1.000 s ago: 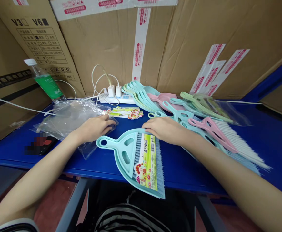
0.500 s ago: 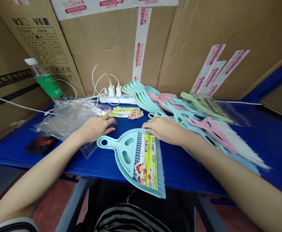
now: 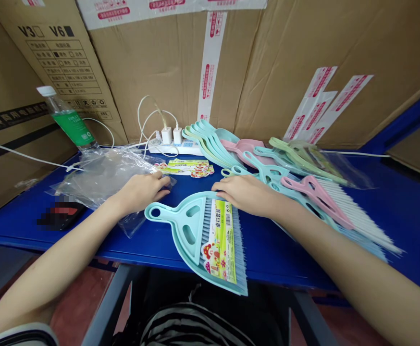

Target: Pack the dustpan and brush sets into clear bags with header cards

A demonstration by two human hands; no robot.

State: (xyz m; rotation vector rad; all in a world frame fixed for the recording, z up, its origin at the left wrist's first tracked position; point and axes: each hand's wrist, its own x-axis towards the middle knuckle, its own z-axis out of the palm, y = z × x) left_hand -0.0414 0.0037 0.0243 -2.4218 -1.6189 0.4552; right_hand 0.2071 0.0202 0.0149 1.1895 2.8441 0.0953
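A light-blue dustpan (image 3: pixel 174 218) lies at the front of the blue table, its wide end hanging over the edge. A matching brush with pale blue bristles (image 3: pixel 239 245) is nested in it, and a yellow-green printed card (image 3: pixel 221 240) lies across the brush. My right hand (image 3: pixel 244 193) rests palm down at the far corner of the dustpan, fingertips touching its rim, fingers loosely bent and not gripping. My left hand (image 3: pixel 143 191) lies by the right edge of the clear plastic bags (image 3: pixel 102 175), thumb and fingers apart, holding nothing.
Printed cards (image 3: pixel 186 167) lie behind my hands. Stacked dustpans (image 3: pixel 210 144) and several brushes, one with a pink handle (image 3: pixel 316 197), spread to the right. A power strip (image 3: pixel 190 148) with cables, a bottle (image 3: pixel 71 122) and a dark blurred object (image 3: pixel 62 214) are also there. Cardboard (image 3: pixel 174 72) stands behind.
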